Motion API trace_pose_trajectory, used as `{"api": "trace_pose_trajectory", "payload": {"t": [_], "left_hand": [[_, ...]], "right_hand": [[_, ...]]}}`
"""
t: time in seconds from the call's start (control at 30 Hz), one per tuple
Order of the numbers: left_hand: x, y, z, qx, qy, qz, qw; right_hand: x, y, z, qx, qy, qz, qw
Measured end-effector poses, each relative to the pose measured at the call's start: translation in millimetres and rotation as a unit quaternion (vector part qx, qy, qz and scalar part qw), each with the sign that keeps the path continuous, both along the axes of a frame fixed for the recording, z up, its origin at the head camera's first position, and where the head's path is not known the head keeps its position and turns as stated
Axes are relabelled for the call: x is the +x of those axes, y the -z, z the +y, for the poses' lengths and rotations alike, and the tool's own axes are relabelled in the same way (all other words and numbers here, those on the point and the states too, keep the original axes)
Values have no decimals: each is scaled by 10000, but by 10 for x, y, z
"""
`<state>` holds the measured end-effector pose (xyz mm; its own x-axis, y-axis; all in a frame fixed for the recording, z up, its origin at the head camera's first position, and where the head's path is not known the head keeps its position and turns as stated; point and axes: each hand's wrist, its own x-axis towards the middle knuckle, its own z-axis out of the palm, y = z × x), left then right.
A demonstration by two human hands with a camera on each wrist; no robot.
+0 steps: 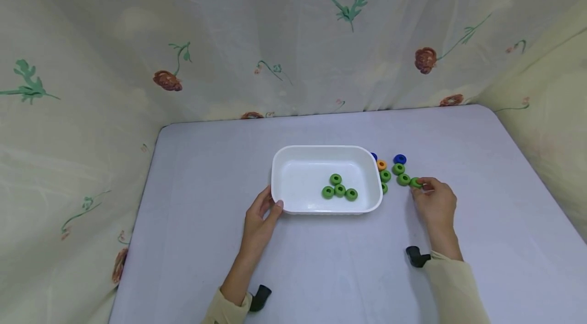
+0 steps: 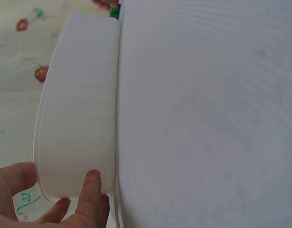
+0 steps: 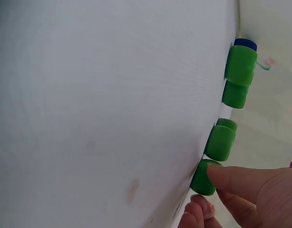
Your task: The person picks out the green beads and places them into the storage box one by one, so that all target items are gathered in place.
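The left hand (image 1: 260, 216) is laid against the near left corner of the white tray (image 1: 293, 205), fingers fairly straight and pressed to its outer wall (image 2: 79, 123) — a hold that looks meant to keep the tray from sliding on the bench (image 1: 192, 242), not to lift it. Nothing is gripped by this hand; it is relaxed and open against the plastic.

Inside the tray four green rings (image 1: 340, 189) are gathered in a small cluster near the middle of the floor, three in a row and one behind them, all lying flat.

Just beyond the tray's right wall more rings are spread on the bench: a blue ring (image 1: 373, 156) and an orange ring (image 1: 381, 164) close against the rim, green ones beside them, and a second blue ring (image 1: 400, 159) a little farther out. They lie within easy reach of the right side, presumably so they can be taken one at a time.

At the near end of that spread a green ring (image 1: 415, 182) is pinched by the right hand (image 1: 434, 201) — thumb and fingertips closed on it (image 3: 204, 178), as the right wrist view shows. The ring sits at the fingertips, on or barely off the bench, touching or just beside its green neighbour.
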<state>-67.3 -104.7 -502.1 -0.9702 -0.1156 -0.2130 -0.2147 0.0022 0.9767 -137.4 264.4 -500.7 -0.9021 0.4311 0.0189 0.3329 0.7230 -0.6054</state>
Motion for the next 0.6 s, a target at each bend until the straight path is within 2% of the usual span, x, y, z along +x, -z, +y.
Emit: {"api": "trace_pose_trajectory", "payload": {"t": [0.6], "left_hand": [[-8, 14, -4, -68, 0, 59, 10000]], "right_hand": [[-14, -8, -13, -98, 133, -147, 9998]]}}
